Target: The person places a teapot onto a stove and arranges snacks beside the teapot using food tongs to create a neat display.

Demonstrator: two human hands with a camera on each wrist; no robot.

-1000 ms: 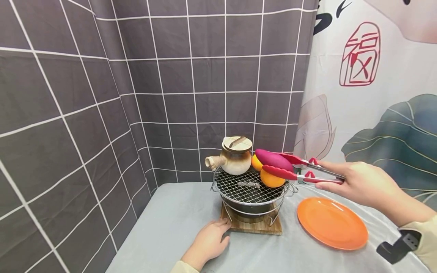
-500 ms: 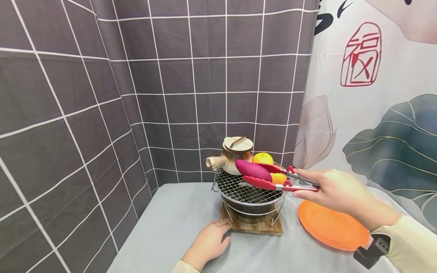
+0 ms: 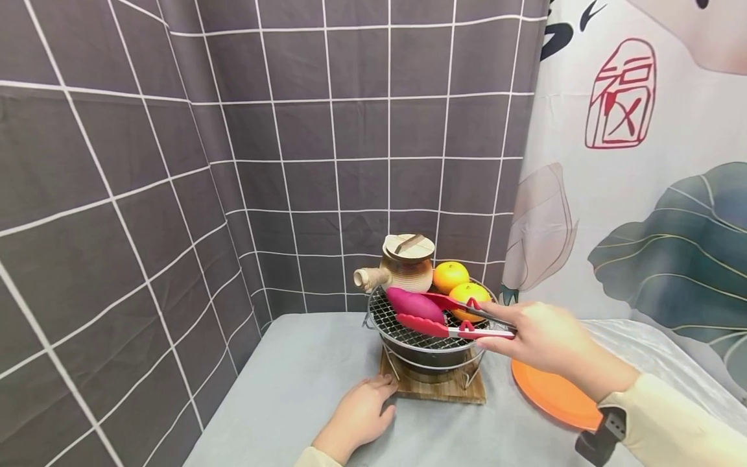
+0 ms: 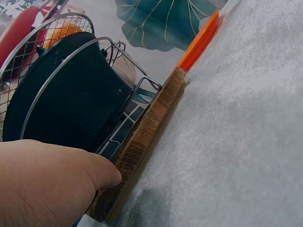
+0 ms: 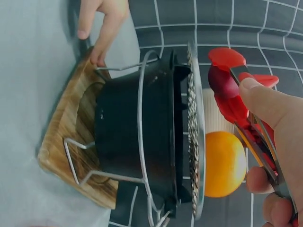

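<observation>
My right hand (image 3: 545, 340) grips red-tipped metal tongs (image 3: 423, 325). Between the tong heads is a purple sweet potato (image 3: 415, 305), held low over the round wire grill (image 3: 428, 341). In the right wrist view the sweet potato (image 5: 222, 81) is partly hidden by the red tong heads. My left hand (image 3: 360, 410) rests at the near left corner of the square wooden board (image 3: 440, 391) beneath the stove, its fingers touching the board. Two oranges, one behind (image 3: 450, 277) and one nearer (image 3: 474, 295), sit on the grill's right side, beside the tongs.
A clay teapot (image 3: 413, 280) with a side handle stands at the back of the grill. Under the mesh is a black stove pot (image 5: 135, 123) within a wire frame. An orange plate (image 3: 548, 397) lies to the right, partly under my right forearm. Gridded grey cloth (image 3: 303, 181) hangs behind.
My right hand has moved left and down with the tongs and sweet potato, from over the oranges to low over the grill's left part. The left hand has stayed at the board.
</observation>
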